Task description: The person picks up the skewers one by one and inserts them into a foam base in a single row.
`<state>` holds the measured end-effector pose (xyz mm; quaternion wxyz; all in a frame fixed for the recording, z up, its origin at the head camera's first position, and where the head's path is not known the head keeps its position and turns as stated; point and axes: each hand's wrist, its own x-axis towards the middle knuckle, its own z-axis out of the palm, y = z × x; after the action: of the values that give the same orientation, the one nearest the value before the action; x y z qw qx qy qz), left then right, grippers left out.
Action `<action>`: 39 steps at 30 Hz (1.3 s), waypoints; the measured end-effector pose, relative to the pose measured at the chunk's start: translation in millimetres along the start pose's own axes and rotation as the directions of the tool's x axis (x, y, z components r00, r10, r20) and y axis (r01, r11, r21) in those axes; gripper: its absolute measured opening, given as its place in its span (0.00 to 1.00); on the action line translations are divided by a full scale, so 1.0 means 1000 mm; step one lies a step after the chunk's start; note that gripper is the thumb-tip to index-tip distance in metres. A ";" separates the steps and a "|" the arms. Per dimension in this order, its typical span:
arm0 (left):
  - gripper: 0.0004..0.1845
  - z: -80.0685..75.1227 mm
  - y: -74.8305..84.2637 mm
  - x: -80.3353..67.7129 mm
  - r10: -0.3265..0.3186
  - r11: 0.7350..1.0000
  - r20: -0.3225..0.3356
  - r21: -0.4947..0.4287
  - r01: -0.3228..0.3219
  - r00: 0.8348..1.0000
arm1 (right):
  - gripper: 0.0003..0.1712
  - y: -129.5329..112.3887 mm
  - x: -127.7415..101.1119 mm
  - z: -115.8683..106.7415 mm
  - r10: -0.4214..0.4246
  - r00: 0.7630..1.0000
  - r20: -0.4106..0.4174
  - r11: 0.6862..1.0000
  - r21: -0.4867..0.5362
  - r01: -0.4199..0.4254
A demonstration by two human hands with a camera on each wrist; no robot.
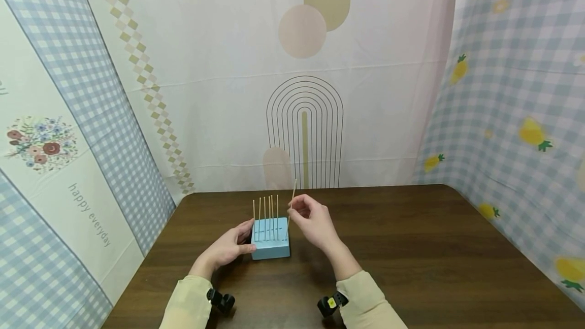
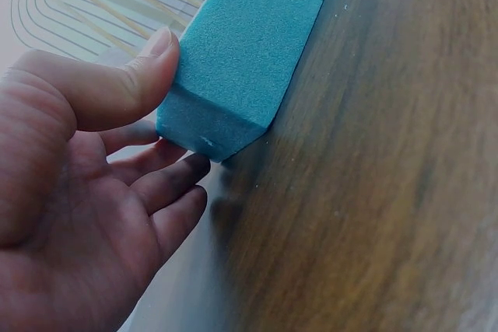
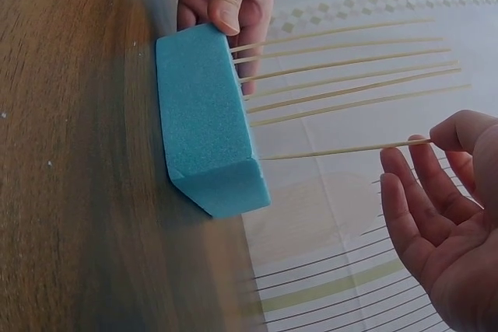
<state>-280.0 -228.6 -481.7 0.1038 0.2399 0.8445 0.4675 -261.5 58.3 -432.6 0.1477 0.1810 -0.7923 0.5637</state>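
Note:
A light blue foam block (image 1: 271, 253) sits on the table with several thin wooden skewers (image 3: 345, 65) standing up from its top. My left hand (image 1: 227, 246) holds the block's left end, thumb at the near corner and fingers along the side; the left wrist view shows the thumb against the blue foam (image 2: 249, 29). Over the right end, my right hand (image 1: 315, 220) pinches the upper part of another skewer (image 3: 334, 152) between thumb and fingertips. That skewer's lower end meets the block's top near its right edge, and it leans slightly right. Whether its tip is sunk in the foam, I cannot tell.
Dark brown wooden table (image 1: 411, 258) extends on both sides of the block. A patterned white cloth (image 1: 219, 116) hangs behind the table, with checked cloths (image 1: 525, 65) at the sides. A small black camera (image 1: 221, 300) is strapped on each wrist.

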 end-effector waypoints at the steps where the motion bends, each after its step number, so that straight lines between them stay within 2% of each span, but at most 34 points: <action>1: 0.48 0.000 0.000 0.000 -0.001 1.000 -0.001 0.000 0.001 1.000 | 0.05 0.000 0.000 0.000 0.000 1.000 0.005 1.000 -0.003 0.000; 14: 0.48 0.000 0.000 0.000 -0.010 1.000 -0.010 0.005 0.010 1.000 | 0.05 0.002 -0.001 0.001 -0.018 0.998 0.058 0.999 -0.037 0.020; 25: 0.47 -0.001 0.001 -0.002 -0.016 1.000 -0.010 -0.009 0.016 1.000 | 0.15 -0.002 -0.006 0.003 -0.050 0.984 0.171 0.998 -0.026 0.055; 30: 0.47 -0.001 0.001 -0.002 -0.014 1.000 -0.009 -0.014 0.014 1.000 | 0.11 -0.003 -0.005 0.007 -0.061 0.989 0.135 0.996 -0.060 0.070; 34: 0.47 -0.002 0.000 -0.003 -0.015 1.000 -0.003 -0.006 0.015 1.000 | 0.07 -0.002 -0.005 0.009 -0.032 0.996 0.085 0.995 -0.089 0.039; 39: 0.48 -0.001 -0.001 -0.004 -0.028 1.000 0.005 -0.007 0.028 1.000 | 0.06 0.000 -0.007 0.011 -0.018 0.996 0.087 0.993 -0.114 0.028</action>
<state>-277.5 -232.2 -482.4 0.1134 0.2290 0.8458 0.4683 -256.1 48.6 -439.3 0.1302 0.2056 -0.8269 0.5069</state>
